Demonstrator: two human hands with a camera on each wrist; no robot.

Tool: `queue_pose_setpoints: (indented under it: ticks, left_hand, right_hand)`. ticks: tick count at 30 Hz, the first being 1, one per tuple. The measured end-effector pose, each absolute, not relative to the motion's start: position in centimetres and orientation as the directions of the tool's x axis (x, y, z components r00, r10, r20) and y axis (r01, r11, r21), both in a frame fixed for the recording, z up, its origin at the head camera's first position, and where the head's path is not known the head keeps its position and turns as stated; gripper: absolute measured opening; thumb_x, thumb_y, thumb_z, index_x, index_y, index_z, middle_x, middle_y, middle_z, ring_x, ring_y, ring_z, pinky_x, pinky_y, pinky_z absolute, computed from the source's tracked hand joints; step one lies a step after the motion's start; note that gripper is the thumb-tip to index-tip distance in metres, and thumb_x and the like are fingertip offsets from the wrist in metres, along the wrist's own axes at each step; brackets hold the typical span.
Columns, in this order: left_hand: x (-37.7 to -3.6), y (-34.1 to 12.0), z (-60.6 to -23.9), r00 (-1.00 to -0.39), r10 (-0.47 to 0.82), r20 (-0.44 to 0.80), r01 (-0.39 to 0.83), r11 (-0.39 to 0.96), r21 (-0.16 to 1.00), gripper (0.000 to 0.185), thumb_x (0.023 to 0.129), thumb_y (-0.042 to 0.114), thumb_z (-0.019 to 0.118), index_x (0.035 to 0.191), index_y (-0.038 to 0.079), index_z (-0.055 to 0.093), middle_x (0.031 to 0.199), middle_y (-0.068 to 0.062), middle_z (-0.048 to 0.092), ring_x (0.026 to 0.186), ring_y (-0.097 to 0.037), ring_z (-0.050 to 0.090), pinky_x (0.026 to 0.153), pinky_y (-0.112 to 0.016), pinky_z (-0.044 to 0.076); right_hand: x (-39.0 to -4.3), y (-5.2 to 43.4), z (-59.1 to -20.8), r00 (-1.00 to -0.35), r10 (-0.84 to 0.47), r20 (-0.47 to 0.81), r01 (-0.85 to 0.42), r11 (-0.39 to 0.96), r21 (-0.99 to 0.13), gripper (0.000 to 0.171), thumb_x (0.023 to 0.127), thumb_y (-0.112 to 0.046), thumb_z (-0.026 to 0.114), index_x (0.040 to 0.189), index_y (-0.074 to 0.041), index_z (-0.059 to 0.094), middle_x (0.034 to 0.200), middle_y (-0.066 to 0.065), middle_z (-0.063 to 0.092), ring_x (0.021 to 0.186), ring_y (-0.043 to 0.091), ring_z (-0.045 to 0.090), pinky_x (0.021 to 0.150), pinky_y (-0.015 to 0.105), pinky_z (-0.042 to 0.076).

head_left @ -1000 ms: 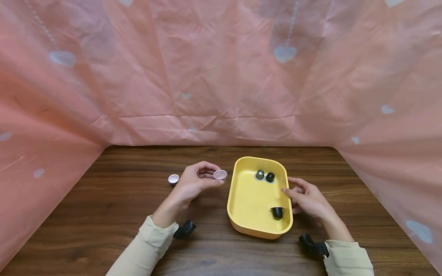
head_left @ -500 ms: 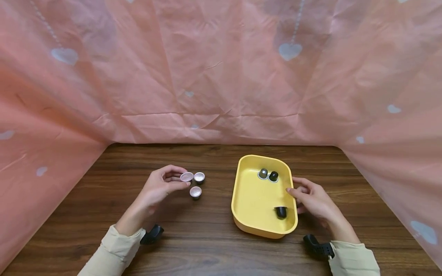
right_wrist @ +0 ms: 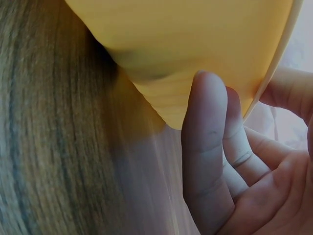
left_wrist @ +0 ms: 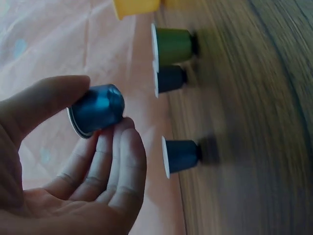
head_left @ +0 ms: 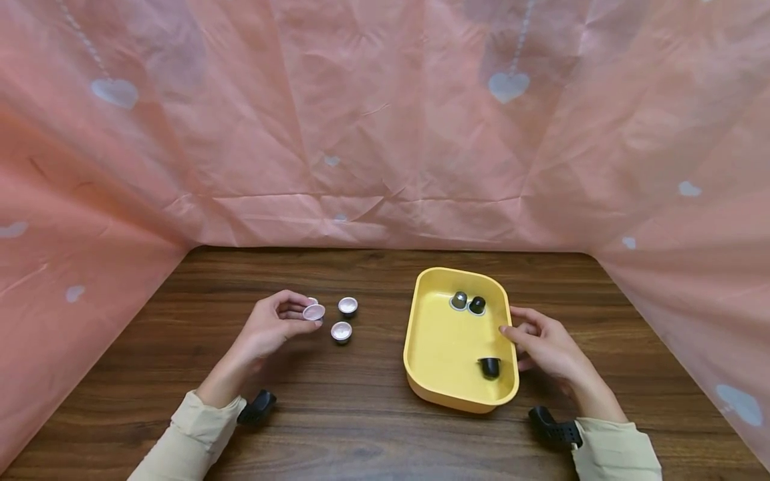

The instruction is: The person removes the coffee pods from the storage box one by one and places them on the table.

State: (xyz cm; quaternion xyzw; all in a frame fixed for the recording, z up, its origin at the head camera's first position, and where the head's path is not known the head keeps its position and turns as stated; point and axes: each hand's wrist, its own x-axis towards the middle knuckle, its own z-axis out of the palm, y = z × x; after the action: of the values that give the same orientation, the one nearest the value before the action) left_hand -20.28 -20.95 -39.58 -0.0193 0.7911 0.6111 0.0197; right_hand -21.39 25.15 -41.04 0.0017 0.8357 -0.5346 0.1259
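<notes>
Our left hand pinches a blue capsule between thumb and fingertips, lifted just above the wooden table, foil face toward the head camera. Three more capsules stand foil-up on the table just beside it: a green one and two dark ones; the head view shows only two of them clearly, a third half hidden behind the held one.

Our right hand grips the right rim of the yellow tray, thumb over the edge, fingers curled against the outside wall in the right wrist view. Inside the tray two capsules stand together at the far end and a black one lies on its side near the front corner.

The step looks like setting the held capsule down with the group. To do it well we'd lower it straight, foil up, into the free spot nearest the hand, open thumb and fingers only once it sits flat, and avoid nudging the neighbours. Right hand should keep the tray steady.
</notes>
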Motion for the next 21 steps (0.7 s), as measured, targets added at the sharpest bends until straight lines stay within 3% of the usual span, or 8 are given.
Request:
queue_pose_setpoints:
  ticks: [10, 21]
  left_hand:
    - [-20.7, -21.9, -40.9, -0.992, -0.026, -0.127, -0.129, 0.328, 0.936, 0.041, 0.082, -0.003, 0.086, 0.116, -0.007, 0.064, 0.097, -0.002, 0.073, 0.083, -0.002, 0.069, 0.074, -0.019, 0.056]
    - [-21.1, -22.3, -42.0, -0.992, -0.060, -0.112, -0.127, 0.474, 0.871, 0.042, 0.074, -0.004, 0.090, 0.107, -0.004, 0.063, 0.096, -0.007, 0.070, 0.083, -0.007, 0.064, 0.072, -0.020, 0.052]
  right_hand:
    - [-21.5, 25.4, -41.0, -0.968, -0.140, -0.210, 0.132, 0.428, -0.894, 0.071, 0.108, -0.023, 0.065, 0.164, 0.007, 0.031, 0.097, 0.003, 0.069, 0.078, 0.010, 0.070, 0.064, 0.034, 0.064]
    - [-21.4, 25.2, -40.9, -0.967, -0.142, -0.210, 0.131, 0.432, -0.892, 0.070, 0.108, -0.025, 0.065, 0.163, 0.005, 0.035, 0.092, 0.003, 0.064, 0.078, 0.012, 0.070, 0.065, 0.035, 0.065]
